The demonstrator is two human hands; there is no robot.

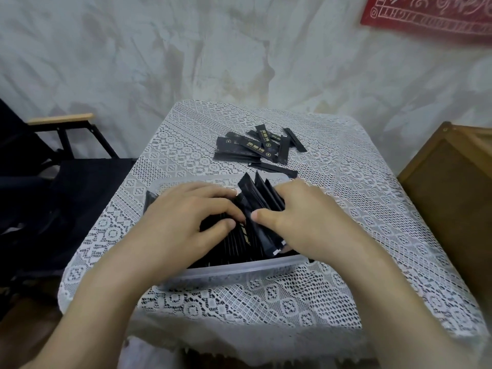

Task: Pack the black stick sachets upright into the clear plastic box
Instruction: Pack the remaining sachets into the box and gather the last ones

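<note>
A clear plastic box (239,271) sits on the lace-covered table, packed with several black stick sachets (239,246) standing on edge. My left hand (186,219) lies over the left part of the row, its fingers curled onto the sachet tops. My right hand (306,217) grips a small bundle of black sachets (262,193) that tilts up out of the box's far right side, thumb in front and fingers behind. A loose pile of black sachets (255,147) lies flat on the table beyond the box.
The table carries a white lace cloth (359,209). A black folding chair (66,169) with a wooden armrest stands at the left. A wooden cabinet (452,187) stands at the right. A pale wall is behind, with a red cloth (431,17) at top right.
</note>
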